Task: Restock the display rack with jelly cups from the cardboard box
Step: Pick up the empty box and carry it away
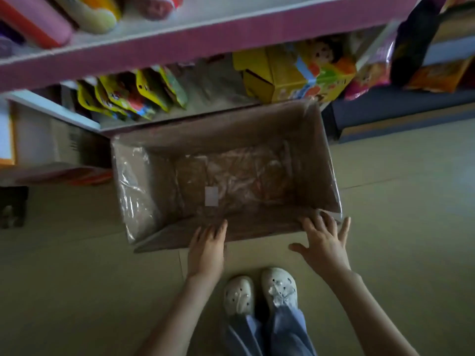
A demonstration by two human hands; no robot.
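Observation:
An open cardboard box stands on the floor in front of the display rack. A clear plastic liner covers its inside, and a small white label lies on the bottom. No jelly cups show inside it. My left hand rests with fingers apart against the box's near wall. My right hand is spread open at the near right corner of the box, fingertips at the rim. Neither hand holds anything.
The rack's lower shelf holds yellow snack bags at left and a yellow printed carton at right. More packets hang at far right. My two white shoes stand on the tiled floor right behind the box.

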